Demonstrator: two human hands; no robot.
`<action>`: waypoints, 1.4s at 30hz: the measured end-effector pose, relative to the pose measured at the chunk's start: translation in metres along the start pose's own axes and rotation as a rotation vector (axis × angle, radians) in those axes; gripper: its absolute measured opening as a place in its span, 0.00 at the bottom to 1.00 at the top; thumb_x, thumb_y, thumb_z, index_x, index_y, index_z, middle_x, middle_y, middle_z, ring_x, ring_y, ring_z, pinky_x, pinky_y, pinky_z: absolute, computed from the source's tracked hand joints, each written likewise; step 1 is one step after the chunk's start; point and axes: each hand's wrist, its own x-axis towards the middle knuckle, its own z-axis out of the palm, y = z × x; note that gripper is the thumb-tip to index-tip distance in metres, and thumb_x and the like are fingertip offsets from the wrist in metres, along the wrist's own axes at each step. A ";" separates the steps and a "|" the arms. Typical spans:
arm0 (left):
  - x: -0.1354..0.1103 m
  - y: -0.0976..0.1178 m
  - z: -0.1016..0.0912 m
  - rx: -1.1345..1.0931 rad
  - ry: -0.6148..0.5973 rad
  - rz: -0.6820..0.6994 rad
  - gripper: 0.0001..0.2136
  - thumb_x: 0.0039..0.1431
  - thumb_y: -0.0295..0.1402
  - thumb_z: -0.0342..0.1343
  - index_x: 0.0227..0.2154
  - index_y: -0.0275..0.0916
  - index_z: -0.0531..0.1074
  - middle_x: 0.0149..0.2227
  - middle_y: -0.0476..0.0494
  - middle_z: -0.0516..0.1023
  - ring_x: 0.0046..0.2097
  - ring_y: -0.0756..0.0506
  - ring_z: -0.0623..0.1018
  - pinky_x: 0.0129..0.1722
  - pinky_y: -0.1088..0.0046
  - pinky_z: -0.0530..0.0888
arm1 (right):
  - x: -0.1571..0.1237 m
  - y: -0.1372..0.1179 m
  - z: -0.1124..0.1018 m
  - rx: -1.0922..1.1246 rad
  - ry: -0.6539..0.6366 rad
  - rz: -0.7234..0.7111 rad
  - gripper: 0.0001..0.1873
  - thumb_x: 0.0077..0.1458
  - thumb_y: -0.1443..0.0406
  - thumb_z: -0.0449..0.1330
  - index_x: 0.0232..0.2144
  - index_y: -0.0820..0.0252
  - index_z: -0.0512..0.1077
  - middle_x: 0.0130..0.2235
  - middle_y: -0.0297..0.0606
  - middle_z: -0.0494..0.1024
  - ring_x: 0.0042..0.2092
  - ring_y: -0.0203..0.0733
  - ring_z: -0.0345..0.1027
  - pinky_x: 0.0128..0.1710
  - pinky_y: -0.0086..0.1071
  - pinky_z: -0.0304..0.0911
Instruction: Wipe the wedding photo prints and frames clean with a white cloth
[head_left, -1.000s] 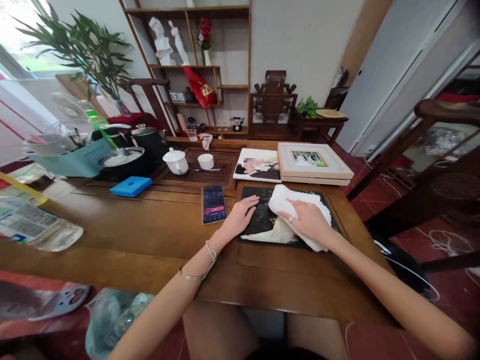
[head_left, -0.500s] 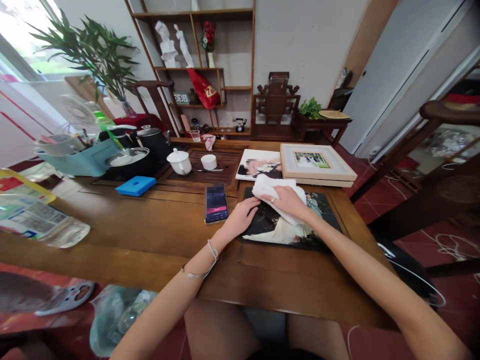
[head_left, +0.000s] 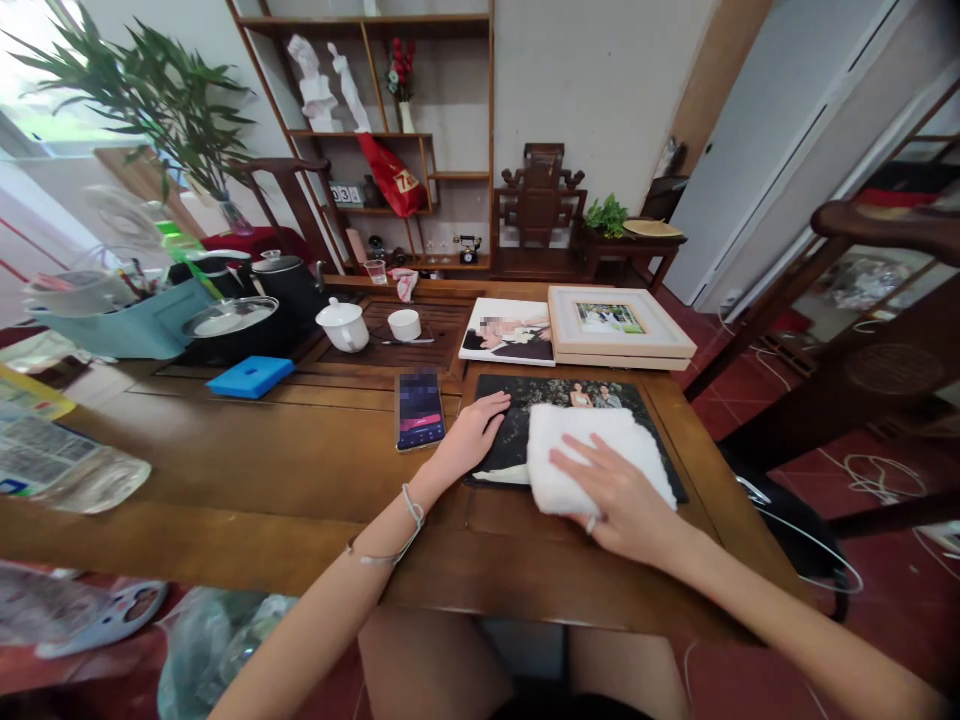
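Observation:
My right hand (head_left: 611,495) holds a folded white towel (head_left: 600,425), its fingers splayed over the top and pressing it onto a dark photo panel (head_left: 517,400). The panel lies flat on the wooden table (head_left: 300,440) and shows a couple and part of a white gown; the towel hides much of its middle and lower right. Resting on the panel's left edge is my left hand (head_left: 476,430), fingers stretched out with nothing in them. A phone (head_left: 420,410) with a lit screen lies just left of that hand.
Behind the panel lie a photo canvas (head_left: 506,332) and a pale wooden picture frame (head_left: 622,345). Leftward are a white lidded bowl (head_left: 343,325), a white cup (head_left: 405,325), a blue block (head_left: 251,377), a black pan (head_left: 232,330) and a clear bottle (head_left: 97,475).
My right hand has drawn the towel from the panel's upper left toward its lower right, uncovering the pictured couple. My left hand stays at the left edge, its fingers no longer by the towel.

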 end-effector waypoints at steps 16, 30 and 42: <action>0.001 0.001 -0.002 -0.017 0.004 0.007 0.15 0.64 0.26 0.48 0.49 0.35 0.75 0.55 0.36 0.75 0.59 0.40 0.73 0.60 0.56 0.69 | 0.103 0.052 0.011 -0.063 -0.010 0.184 0.28 0.61 0.59 0.55 0.60 0.69 0.65 0.60 0.54 0.68 0.64 0.57 0.56 0.64 0.53 0.48; -0.001 0.000 -0.002 -0.008 -0.011 -0.006 0.15 0.65 0.27 0.47 0.50 0.35 0.74 0.56 0.36 0.74 0.60 0.41 0.72 0.61 0.56 0.68 | 0.023 0.009 -0.013 0.126 -0.142 -0.011 0.29 0.58 0.62 0.56 0.62 0.60 0.63 0.62 0.43 0.67 0.65 0.50 0.55 0.65 0.52 0.50; 0.000 0.000 -0.002 -0.010 -0.003 0.019 0.15 0.65 0.28 0.47 0.49 0.34 0.75 0.55 0.36 0.75 0.60 0.41 0.72 0.61 0.56 0.68 | 0.072 0.077 -0.004 0.000 -0.004 0.172 0.27 0.59 0.54 0.57 0.57 0.58 0.69 0.60 0.47 0.68 0.62 0.54 0.61 0.63 0.54 0.51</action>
